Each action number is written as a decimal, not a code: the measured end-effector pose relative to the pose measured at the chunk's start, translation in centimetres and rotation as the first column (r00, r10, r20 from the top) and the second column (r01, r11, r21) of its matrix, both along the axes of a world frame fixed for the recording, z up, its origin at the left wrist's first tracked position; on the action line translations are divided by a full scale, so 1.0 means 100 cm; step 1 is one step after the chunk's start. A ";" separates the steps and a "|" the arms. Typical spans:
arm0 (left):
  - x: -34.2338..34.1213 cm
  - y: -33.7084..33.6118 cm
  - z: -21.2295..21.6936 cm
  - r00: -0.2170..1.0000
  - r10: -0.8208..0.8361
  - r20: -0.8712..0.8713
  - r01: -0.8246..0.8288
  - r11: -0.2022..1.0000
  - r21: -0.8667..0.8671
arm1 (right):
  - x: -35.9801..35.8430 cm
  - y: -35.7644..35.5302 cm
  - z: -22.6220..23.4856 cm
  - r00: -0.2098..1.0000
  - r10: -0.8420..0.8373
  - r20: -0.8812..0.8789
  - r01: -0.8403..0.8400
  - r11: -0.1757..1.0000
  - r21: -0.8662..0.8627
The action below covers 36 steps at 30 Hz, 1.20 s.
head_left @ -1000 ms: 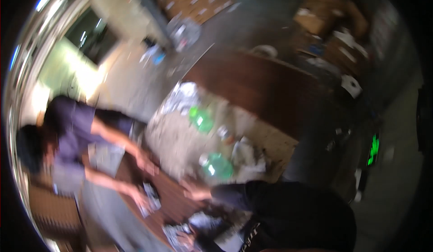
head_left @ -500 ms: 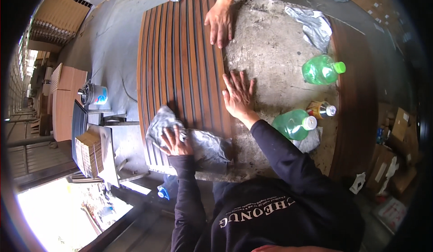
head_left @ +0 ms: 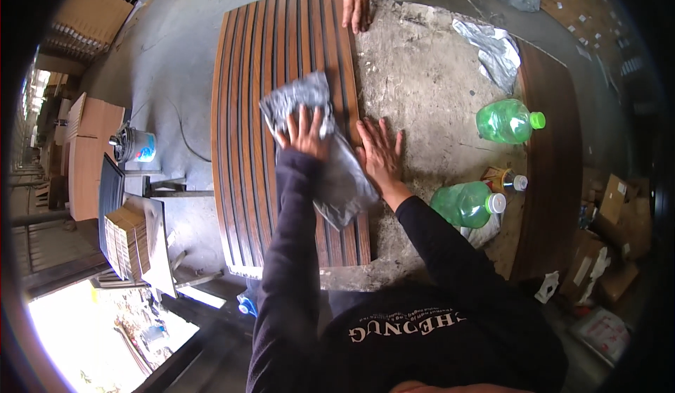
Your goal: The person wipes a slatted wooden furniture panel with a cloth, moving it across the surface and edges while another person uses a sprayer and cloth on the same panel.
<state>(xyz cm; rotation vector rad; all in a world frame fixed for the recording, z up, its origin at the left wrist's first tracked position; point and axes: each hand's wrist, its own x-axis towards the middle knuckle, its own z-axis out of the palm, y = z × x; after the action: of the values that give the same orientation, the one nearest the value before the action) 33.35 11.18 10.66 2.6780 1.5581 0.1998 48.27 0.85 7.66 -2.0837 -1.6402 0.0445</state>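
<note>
A brown slatted wood panel (head_left: 242, 119) with dark grooves lies on a worn, stained tabletop (head_left: 429, 76). My left hand (head_left: 304, 138) rests flat, fingers spread, on a grey cloth (head_left: 344, 185) at the middle of the panel. One end of this cloth trails back toward me and over the panel's right edge. Against that same edge, my right hand (head_left: 380, 155) lies open, palm down, with its fingers apart. At the panel's far right corner is another person's hand (head_left: 354, 1).
Two green bottles (head_left: 503, 121) and a small brown bottle (head_left: 497, 178) lie at the table's right. Beyond them is a crumpled grey cloth (head_left: 492, 50). A dark brown board (head_left: 552, 168) runs along the right side. Left of the table stand a bucket (head_left: 138, 145) and stacked cardboard (head_left: 126, 242).
My left hand has pushed the cloth away from me up the panel. My right hand stays by the edge. The other person's near hand has drawn back; their second hand has left the panel's far left.
</note>
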 end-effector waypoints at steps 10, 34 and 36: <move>-0.052 -0.121 0.013 0.998 -0.008 0.055 0.018 0.981 -0.195 | 0.001 0.010 0.019 0.994 -0.054 -0.100 0.041 0.992 -0.122; -0.027 -0.073 -0.003 0.996 0.077 0.042 -0.079 0.997 0.026 | -0.006 0.013 0.017 0.998 -0.064 -0.002 0.063 0.994 -0.086; 0.001 -0.030 0.020 0.986 0.103 0.130 -0.103 0.995 -0.010 | -0.001 0.013 0.011 0.997 -0.072 0.039 0.074 0.995 -0.064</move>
<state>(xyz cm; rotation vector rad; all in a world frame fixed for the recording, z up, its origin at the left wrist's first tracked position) 33.49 8.13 12.66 2.5270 1.6561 0.3669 48.12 2.13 8.80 -2.2044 -1.6025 0.0367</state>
